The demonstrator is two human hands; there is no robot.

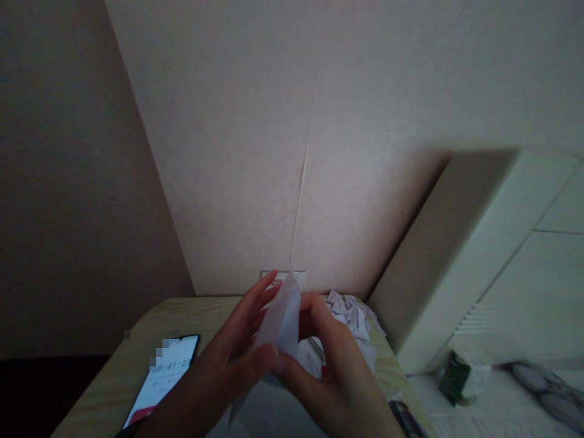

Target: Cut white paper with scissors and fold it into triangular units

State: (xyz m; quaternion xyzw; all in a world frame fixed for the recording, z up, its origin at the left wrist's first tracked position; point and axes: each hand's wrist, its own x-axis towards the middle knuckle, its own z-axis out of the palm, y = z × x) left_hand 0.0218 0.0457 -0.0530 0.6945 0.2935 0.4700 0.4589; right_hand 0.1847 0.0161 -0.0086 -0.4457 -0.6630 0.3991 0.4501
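A folded piece of white paper (281, 316) stands upright between my two hands over the wooden table, its pointed tip upward. My left hand (241, 340) pinches it from the left, thumb on the near face and fingers behind. From the right, my right hand (326, 353) grips its lower edge between thumb and curled fingers. Below the hands lies more white paper (269, 407), partly hidden by them. Behind my right hand is a pile of folded white paper pieces (351, 313).
A phone (166, 377) showing a running timer lies on the table (114, 365) at the left. A wall socket (283, 277) sits behind the hands. At the right stand a pale cabinet (460, 243) and a green-and-white box (460, 377). A dark object (404, 417) lies near the table's right edge.
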